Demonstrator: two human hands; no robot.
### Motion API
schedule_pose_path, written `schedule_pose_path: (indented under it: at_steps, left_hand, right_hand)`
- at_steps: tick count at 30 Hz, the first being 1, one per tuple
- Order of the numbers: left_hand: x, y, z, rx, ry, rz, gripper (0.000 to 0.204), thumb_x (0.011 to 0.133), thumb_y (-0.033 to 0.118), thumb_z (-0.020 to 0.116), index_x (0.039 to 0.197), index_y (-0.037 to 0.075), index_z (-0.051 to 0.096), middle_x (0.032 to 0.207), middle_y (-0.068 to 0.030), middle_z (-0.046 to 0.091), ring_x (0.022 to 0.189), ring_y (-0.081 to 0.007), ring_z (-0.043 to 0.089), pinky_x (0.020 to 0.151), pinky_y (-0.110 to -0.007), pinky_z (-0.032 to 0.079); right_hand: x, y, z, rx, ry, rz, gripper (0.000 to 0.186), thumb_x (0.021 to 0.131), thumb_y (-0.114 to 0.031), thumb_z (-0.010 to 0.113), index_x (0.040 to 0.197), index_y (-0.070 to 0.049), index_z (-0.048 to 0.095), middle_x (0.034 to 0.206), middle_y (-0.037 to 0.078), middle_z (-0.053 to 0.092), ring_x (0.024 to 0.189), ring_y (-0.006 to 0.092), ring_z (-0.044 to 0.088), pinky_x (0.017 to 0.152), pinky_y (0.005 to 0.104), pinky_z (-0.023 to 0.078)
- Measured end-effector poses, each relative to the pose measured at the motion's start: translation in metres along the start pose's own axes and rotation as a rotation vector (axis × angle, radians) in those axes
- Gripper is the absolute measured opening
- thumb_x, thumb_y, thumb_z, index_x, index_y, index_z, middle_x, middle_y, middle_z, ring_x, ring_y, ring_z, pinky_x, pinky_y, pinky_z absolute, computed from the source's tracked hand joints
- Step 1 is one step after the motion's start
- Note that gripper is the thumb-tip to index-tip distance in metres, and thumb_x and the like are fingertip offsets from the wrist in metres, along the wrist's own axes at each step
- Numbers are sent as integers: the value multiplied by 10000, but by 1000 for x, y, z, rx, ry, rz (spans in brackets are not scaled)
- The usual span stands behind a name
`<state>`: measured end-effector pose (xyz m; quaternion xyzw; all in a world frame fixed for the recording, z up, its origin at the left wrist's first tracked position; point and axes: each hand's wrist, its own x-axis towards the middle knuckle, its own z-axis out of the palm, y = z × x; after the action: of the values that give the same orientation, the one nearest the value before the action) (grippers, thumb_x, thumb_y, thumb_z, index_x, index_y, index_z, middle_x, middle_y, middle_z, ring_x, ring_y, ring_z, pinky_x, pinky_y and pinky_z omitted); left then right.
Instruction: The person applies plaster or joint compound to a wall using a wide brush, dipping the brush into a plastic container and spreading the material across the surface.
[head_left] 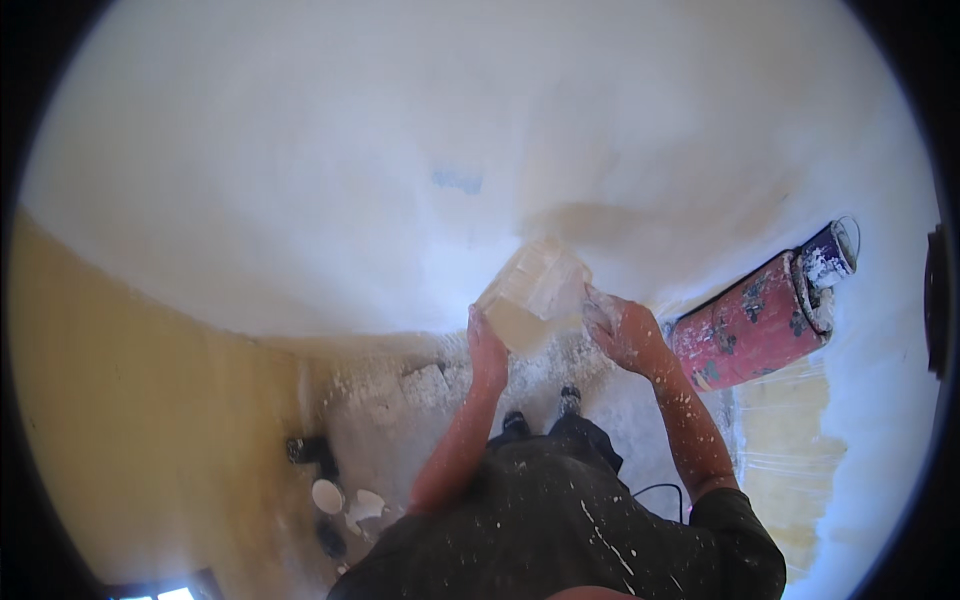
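In front of my body, close to the wall, is a boxy cream-coloured plastic container (520,328) with whitish smears over its upper side. My left hand (487,350) grips its left edge, the fingers partly behind it. At the right edge, my right hand (628,335) is closed, its fingers coated in white. What those fingers hold cannot be made out; a pale, blurred whitish patch (553,288) lies between them and the container. White specks dot both forearms.
A red drum (750,325) with dark patches stands to the right, a dark blue paint can (828,255) on it. The wall (330,150) ahead is coated whitish, yellow at left. Speckled floor (380,420) surrounds my shoes; a white bowl-like piece (327,496) lies lower left, a dark cable (665,487) lower right.
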<state>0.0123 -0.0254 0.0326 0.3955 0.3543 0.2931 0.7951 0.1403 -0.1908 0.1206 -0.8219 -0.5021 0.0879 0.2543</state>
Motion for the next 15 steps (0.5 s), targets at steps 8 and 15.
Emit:
schedule_pose_path:
  at_steps: [8, 15]
  left_hand:
    - [-1, -2, -14, -91, -28, 3, 623, 982, 459, 272, 1419, 21, 198, 1384, -156, 343, 1250, -251, 379, 1016, -367, 353]
    - [-2, -9, -2, -112, 32, -88, 655, 963, 517, 286, 1413, 47, 208, 1354, -150, 382, 1197, -251, 431, 976, -353, 388]
  right_hand:
    - [4, 12, -3, -175, 213, -131, 530, 844, -124, 597, 1323, -20, 393, 989, 193, 608, 875, 357, 611, 731, 391, 510]
    - [36, -5, -20, 87, 625, -30, 429, 868, -125, 584, 1242, 53, 474, 1010, 227, 617, 925, 321, 628, 776, 367, 498]
